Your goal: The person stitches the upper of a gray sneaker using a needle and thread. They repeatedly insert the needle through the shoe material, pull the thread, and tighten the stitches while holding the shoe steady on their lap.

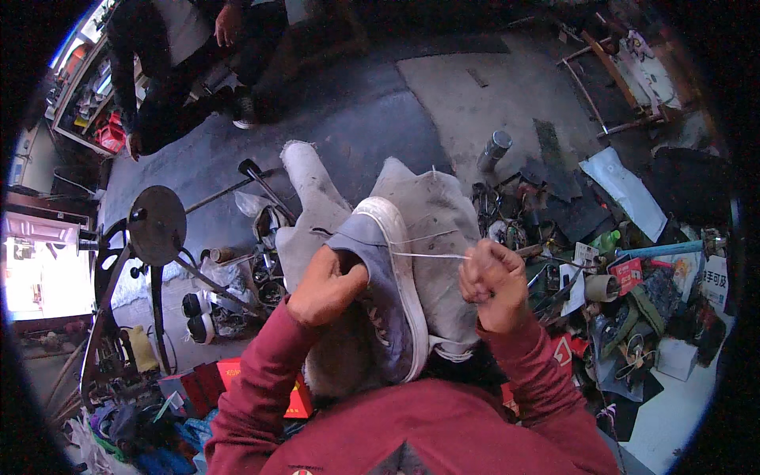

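A grey-blue sneaker (368,261) with a white rubber sole lies tilted on my lap, its sole edge facing right. My left hand (323,289) reaches into its opening and grips it; the fingertips are hidden inside. From the sole's edge a white thread (431,255) runs taut to my right hand (495,283), which is closed in a fist around it. A thinner dark strand also crosses the sole above that thread. Beneath the shoe, a worn grey cloth (443,210) drapes over my legs.
To the left stands a metal stand with a round dark plate (157,226). Red boxes (297,400) lie near my left elbow. Tools and scraps crowd the right side, with a metal cylinder (496,148) and a white packet (625,192). Another person (198,55) is at the far left.
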`<state>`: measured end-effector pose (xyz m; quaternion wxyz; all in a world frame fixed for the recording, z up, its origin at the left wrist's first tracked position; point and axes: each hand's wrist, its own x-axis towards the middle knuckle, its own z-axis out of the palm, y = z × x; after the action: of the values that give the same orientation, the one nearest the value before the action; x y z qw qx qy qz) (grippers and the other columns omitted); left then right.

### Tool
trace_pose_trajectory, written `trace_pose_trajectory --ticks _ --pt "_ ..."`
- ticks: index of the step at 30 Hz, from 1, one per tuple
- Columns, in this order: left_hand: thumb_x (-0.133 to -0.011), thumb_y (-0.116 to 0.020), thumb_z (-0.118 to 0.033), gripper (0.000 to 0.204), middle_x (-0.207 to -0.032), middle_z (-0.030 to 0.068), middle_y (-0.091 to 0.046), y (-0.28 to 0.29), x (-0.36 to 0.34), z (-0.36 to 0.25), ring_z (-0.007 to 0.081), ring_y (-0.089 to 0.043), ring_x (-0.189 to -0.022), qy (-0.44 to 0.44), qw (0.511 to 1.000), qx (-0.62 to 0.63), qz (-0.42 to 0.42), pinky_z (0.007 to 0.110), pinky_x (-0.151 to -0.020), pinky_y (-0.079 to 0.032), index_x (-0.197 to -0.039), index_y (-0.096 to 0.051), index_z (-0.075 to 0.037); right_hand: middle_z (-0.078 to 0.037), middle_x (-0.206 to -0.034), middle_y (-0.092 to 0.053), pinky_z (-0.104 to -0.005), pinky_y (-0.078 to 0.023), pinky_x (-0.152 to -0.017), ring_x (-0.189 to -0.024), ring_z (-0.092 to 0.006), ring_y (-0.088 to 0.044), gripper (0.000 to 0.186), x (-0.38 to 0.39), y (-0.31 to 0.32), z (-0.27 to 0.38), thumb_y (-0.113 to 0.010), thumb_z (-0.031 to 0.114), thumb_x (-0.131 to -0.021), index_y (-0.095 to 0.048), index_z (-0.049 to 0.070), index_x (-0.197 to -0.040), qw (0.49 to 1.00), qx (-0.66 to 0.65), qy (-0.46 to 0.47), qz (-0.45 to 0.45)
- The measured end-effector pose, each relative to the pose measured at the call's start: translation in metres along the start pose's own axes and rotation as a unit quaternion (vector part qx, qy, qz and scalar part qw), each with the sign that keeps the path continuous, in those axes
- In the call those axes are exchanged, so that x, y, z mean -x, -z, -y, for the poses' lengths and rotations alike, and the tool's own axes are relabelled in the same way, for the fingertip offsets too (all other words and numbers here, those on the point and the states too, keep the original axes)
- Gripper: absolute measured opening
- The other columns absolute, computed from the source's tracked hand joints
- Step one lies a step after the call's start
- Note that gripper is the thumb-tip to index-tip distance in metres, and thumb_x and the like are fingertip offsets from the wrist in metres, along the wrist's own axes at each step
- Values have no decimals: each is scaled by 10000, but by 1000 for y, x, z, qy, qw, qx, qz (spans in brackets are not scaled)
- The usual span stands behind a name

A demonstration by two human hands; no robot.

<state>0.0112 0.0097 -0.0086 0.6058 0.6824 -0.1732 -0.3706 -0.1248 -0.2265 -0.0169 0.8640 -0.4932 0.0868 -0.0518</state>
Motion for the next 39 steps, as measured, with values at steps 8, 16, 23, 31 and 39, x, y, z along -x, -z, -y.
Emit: trace_pose_trajectory --ticks 8,16,23,31,39 --pt "-853 -619 -48 183 -803 213 -689 17 28 -15 387 -703 -767 -105 914 -382 -90 434 -720 -552 -1004 -720 -25 -59 -745 -582 -308 -452 -570 -624 -153 -547 440 -32 -32 -22 -956 254 -725 -629 52 -939 819 535 208 -23" --pt "-982 -599 -49 105 -767 153 -691 71 47 -10 245 -656 -644 -23 860 -386 -333 360 -637 -504 -948 -684 2 -80 -785 -609 -323 -477 -585 -631 -187 -578 478 -27 -31 -28 -946 234 -740 -591 47 -1000 822 535 192 -39" --pt "-1017 -569 -272 322 -1063 221 -725 24 48 -33 278 -688 -864 -187 957 219 -28 345 -688 -529 -816 -608 -24 -90 -819 -628 -310 -492 -625 -679 -171 -604 370 -23 -32 -19 -871 159 -820 -582 26 -1009 879 462 113 -26" --pt "-814 -768 -18 201 -783 101 -581 -26 14 -33 293 -637 -689 -244 896 -361 -88 359 -602 -494 -1006 -732 -66 -166 -958 -678 -338 -539 -760 -847 -239 -674 299 -5 -33 -2 -629 -22 -939 -647 -31 -1237 891 403 170 122" --pt "-874 -749 -23 99 -832 142 -681 -22 14 -21 276 -703 -736 -217 925 -267 -158 338 -662 -532 -969 -721 -18 -145 -1007 -744 -318 -561 -803 -884 -223 -725 206 -14 -38 -5 -623 -14 -953 -663 -24 -1155 919 394 34 -9"
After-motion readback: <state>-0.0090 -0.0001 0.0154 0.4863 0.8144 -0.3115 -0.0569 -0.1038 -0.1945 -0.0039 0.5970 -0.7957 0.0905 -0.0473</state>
